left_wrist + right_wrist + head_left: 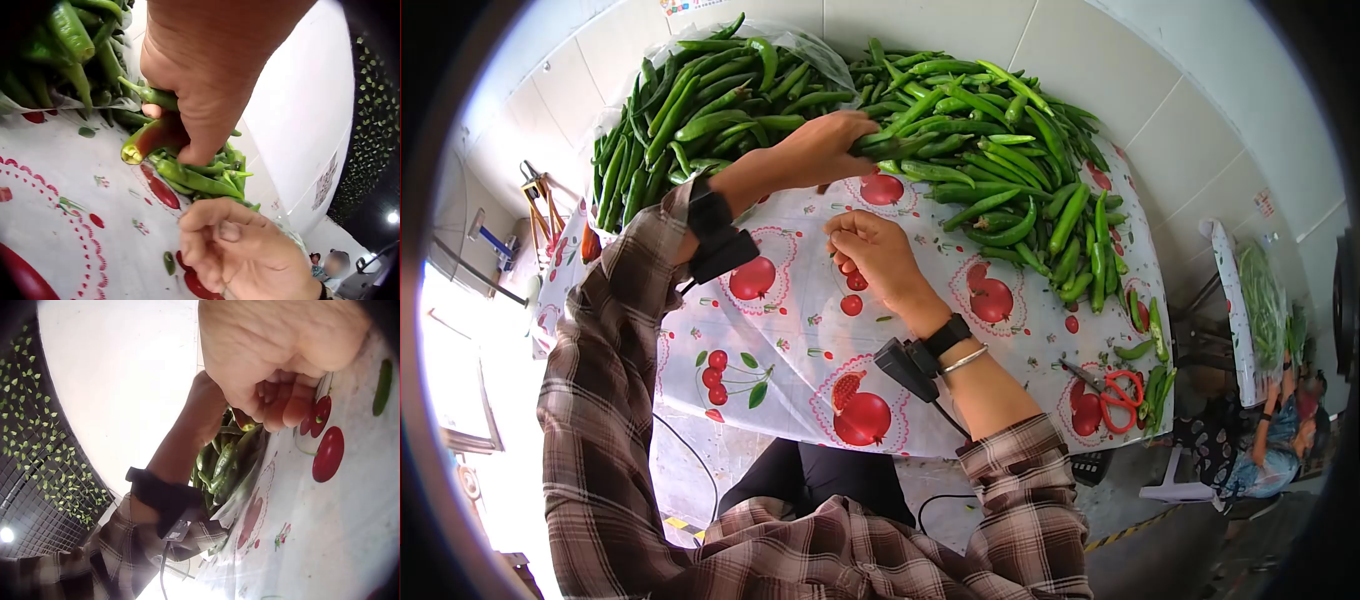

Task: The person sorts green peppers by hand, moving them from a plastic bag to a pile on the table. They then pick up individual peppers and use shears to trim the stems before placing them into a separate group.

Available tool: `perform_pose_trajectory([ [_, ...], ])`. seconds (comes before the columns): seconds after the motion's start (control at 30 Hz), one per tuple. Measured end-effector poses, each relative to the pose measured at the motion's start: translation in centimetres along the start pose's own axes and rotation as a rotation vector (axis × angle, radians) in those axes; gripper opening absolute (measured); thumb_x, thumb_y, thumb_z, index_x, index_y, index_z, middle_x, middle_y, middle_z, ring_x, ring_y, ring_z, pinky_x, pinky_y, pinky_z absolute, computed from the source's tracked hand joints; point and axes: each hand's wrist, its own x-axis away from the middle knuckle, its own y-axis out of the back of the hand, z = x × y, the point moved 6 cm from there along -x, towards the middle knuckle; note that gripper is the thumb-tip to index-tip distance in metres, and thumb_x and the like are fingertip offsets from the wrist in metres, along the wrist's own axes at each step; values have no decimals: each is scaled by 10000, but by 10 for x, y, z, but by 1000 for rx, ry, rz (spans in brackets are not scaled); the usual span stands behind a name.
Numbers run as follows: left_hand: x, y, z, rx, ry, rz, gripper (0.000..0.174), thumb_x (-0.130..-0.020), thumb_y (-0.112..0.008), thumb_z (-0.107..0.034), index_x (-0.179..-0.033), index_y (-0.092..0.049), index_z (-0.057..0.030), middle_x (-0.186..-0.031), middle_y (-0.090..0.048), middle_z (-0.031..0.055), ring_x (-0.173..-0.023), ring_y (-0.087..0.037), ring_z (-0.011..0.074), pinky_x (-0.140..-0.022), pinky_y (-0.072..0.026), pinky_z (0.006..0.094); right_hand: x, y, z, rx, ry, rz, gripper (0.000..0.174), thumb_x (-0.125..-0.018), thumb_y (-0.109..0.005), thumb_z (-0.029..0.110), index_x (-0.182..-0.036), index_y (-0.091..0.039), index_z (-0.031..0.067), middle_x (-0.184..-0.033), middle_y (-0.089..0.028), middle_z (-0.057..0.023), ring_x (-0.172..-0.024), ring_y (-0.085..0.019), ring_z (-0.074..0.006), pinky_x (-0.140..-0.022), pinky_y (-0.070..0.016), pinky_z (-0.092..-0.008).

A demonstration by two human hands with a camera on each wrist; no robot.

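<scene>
My left hand (pixel 825 150) reaches across to the far side of the table and grips green chili peppers. In the left wrist view, one gripped pepper (pixel 144 142) is reddish-brown along its side and has a pale yellow-green stem end. Beside it, a slim green pepper (pixel 156 97) with its stem pokes out between the fingers. The left hand is at the near edge of the loose pepper pile (pixel 990 150). Nearer to my body, my right hand (pixel 875 260) hovers over the tablecloth with its fingers curled in and the thumb against them; nothing shows in its grasp.
A clear plastic bag (pixel 815 45) full of green peppers stands at the back left. Red-handled scissors (pixel 1103 387) lie at the right edge, near several separate peppers (pixel 1157 330). The fruit-print tablecloth (pixel 790 400) covers the table. Another person (pixel 1280 450) is at the far right.
</scene>
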Motion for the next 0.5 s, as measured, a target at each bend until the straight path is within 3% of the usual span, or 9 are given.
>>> perform_pose_trajectory([
  [0.1, -25, -5, -10, -53, -78, -123, 296, -724, -584, -128, -985, -561, 10, -912, -507, 150, -881, -531, 308, -764, -447, 395, 0, 3, -2, 53, -5, 10, 161, -840, -511, 82, -925, -574, -40, -704, -548, -30, -583, -485, -76, -528, -407, -205],
  [0.13, -33, -9, -8, -47, -30, -95, 354, -733, -583, -200, -1008, -570, 23, -1007, -509, 169, -997, -493, 332, -836, -420, 402, -1, 4, -5, 61, -14, 30, 162, -860, -520, 99, -956, -579, -17, -749, -568, -29, -616, -506, -70, -555, -419, -197],
  [0.17, -41, -12, -10, -44, -29, -101, 354, -733, -583, -200, -1008, -570, 23, -1007, -509, 169, -997, -493, 332, -836, -420, 402, -2, 4, -7, 70, -23, 52, 165, -879, -530, 116, -988, -585, 5, -793, -587, -27, -649, -528, -65, -581, -432, -188],
  [0.3, -65, -26, -7, -75, -143, -170, 400, -767, -557, -138, -1113, -508, 58, -1123, -468, 178, -1083, -449, 323, -928, -379, 373, 1, 1, -1, 43, -3, 7, 160, -834, -511, 81, -932, -568, -33, -716, -554, -37, -588, -491, -79, -528, -414, -208],
  [0.37, -73, -39, -1, 35, -11, 24, 447, -794, -552, -139, -1194, -441, 28, -1161, -450, 168, -1124, -418, 330, -958, -360, 387, 0, 1, 0, 45, 28, 21, 155, -835, -511, 83, -927, -568, -29, -715, -555, -37, -590, -493, -79, -528, -415, -208],
  [0.5, -67, -52, -4, -35, -42, 92, 515, -822, -570, -178, -1269, -363, -26, -1217, -418, 156, -1166, -385, 323, -981, -344, 389, 0, 1, 0, 34, 22, 10, 145, -834, -511, 82, -911, -571, -26, -715, -554, -38, -590, -493, -79, -527, -414, -208],
])
